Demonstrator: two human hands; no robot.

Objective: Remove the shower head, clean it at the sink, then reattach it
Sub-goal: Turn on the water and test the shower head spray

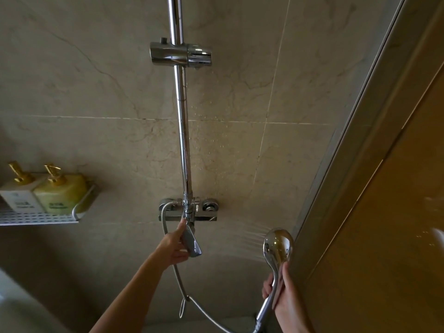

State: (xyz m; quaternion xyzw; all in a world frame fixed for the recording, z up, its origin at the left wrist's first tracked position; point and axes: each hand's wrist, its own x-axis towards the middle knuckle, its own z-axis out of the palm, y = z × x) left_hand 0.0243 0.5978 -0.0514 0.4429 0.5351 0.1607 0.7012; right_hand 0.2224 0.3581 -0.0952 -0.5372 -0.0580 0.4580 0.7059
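Right grip (pixel 286 292) grasping shower head (pixel 278 245), spraying toward wall (pixel 240 152); left grip (pixel 174 247) grasping mixer lever (pixel 191 241), hose (pixel 204 311) hanging between.

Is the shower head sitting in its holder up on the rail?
No. The shower head is down in the person's right hand, spraying toward the wall, while the holder on the rail is empty.

There are two hands, the left hand (pixel 173 246) and the right hand (pixel 286 296); there is one shower head (pixel 278 243); one hose (pixel 192 299); one mixer lever (pixel 191 241); one riser rail (pixel 182 116); one sliding holder (pixel 180 54); two pump bottles, one white bottle (pixel 18 193) and one yellow bottle (pixel 61 192); one wall shelf (pixel 38 218).
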